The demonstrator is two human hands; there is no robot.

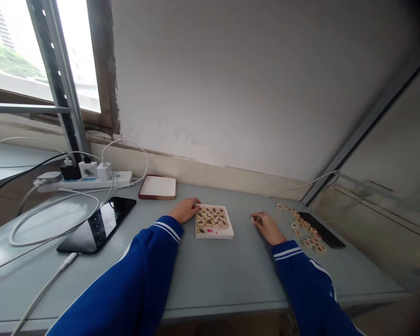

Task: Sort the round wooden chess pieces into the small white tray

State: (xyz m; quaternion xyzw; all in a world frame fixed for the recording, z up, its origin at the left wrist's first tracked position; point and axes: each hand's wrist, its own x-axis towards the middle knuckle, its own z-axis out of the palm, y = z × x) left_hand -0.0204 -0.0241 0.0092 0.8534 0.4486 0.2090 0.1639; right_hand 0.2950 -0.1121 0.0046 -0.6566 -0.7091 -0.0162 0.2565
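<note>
Your left hand rested at the far-left edge of the shallow, square white box, which lay near the middle of the grey tabletop. Its fingers reached the rim, though whether they pinched the wall or merely leaned on it could not be told. Light, steady contact there was probably enough to stop the box sliding; pressing hard risked tipping it.

To the right, well apart from the box, your right hand had its thumb and fingers drawn together, and they appeared to pinch a small, pale, round disc. A hold by the rim likely served best, as it left the flat faces free.

Inside the box, pale round pieces with dark characters lay side by side in rows. One sat in the near-left corner, with a red marking on the box floor to its right. With neighbours so close, a slow, level touch seemed wiser than a push, which could have shifted a row.

Farther right, pale discs with reddish characters lay in a loose band beside a flat black rectangular object. Your right sleeve was near them, so a slightly raised forearm would have been safer.
</note>
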